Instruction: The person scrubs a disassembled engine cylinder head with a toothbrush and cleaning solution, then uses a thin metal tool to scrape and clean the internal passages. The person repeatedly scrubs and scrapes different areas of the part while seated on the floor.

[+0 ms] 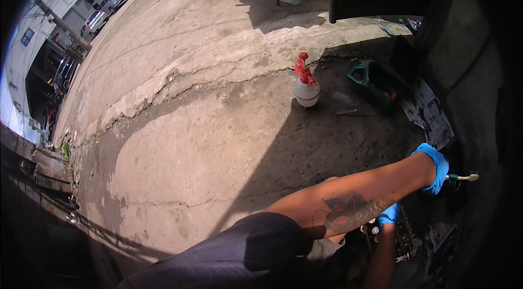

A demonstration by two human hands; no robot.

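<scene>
Small tool w/ a pale handle and green collar (462, 178) is sticking out at the far right, low in the dark by a black surface. Left hand (434, 168), blue-gloved, is closing round it – grip looks firm. Right hand (389, 214), also gloved, is resting lower among dim small parts; can't tell its grip. Best keeping the wrist steady – lighting's poor there. Spray bottle w/ red trigger (305, 86) is standing well apart on cracked concrete (180, 142), green tub (376, 81) beyond.

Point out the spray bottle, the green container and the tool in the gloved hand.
spray bottle (306, 92): head view, on its white body below the red trigger.
green container (372, 80): head view, on its rim.
tool (464, 178): head view, on the pale handle sticking out of the left hand (434, 168).
</scene>
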